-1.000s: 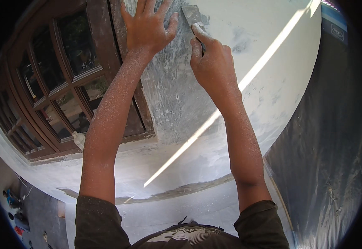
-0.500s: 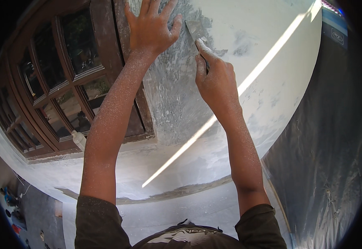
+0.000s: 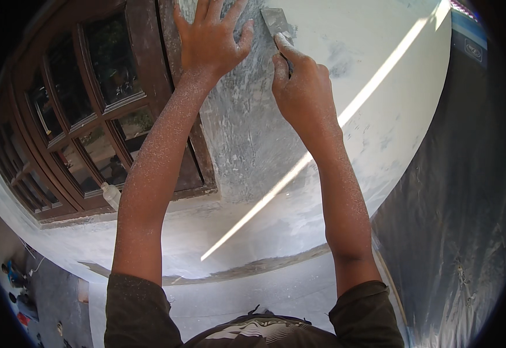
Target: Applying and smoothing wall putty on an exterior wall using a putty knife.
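In the head view, our right hand [image 3: 304, 87] grips a putty knife [image 3: 275, 21], index extended along it; it now sits farther up the patchy wall [image 3: 241, 145], suggesting back-and-forth strokes. Our left hand [image 3: 213, 47] stays spread, apparently gripping nothing, right of the window [image 3: 103, 121].

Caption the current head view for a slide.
Right hand holding a putty knife to a patchy grey-white wall, left hand spread beside a brown multi-pane window.
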{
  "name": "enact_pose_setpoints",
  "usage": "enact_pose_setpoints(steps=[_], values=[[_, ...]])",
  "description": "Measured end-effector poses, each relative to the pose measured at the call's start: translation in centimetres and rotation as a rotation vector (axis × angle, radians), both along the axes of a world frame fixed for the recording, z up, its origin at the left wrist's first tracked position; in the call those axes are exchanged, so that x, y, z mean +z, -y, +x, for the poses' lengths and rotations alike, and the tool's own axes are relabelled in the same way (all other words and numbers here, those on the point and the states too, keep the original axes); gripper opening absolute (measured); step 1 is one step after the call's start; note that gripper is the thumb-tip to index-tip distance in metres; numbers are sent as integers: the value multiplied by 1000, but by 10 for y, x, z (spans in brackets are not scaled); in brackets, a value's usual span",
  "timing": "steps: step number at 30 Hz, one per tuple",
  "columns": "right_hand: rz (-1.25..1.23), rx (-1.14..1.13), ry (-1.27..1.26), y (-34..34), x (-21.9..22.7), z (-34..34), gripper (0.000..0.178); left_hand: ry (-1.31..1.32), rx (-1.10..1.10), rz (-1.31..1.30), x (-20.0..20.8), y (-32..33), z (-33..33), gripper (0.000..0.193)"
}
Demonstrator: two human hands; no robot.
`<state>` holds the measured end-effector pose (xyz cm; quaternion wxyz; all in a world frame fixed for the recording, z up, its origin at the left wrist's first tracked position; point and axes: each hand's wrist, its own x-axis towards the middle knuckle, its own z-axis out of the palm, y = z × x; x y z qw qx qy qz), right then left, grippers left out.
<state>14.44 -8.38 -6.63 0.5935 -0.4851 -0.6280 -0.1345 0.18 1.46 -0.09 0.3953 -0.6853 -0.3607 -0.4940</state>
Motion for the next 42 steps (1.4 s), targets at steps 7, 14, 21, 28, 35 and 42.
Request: enact_pose_setpoints(steps=[7, 14, 21, 28, 35, 42], values=[[-6, -61, 55, -3, -17, 0, 38, -11, -10, 54, 0, 14, 2, 65], [-66, -13, 13, 7, -14, -12, 36, -26, -666, 455, 2, -47, -16, 64], [-16, -46, 35, 0, 3, -3, 38, -16, -596, 469, 0, -48, -6, 66], [-48, -59, 44, -1, -13, 4, 37, 6, -25, 46, 0, 15, 4, 70], [-14, -48, 50, -2, -19, -9, 36, -30, -693, 415, 1, -44, -14, 71], [55, -29, 20, -12, 6, 0, 36, -15, -631, 410, -2, -29, -4, 70]])
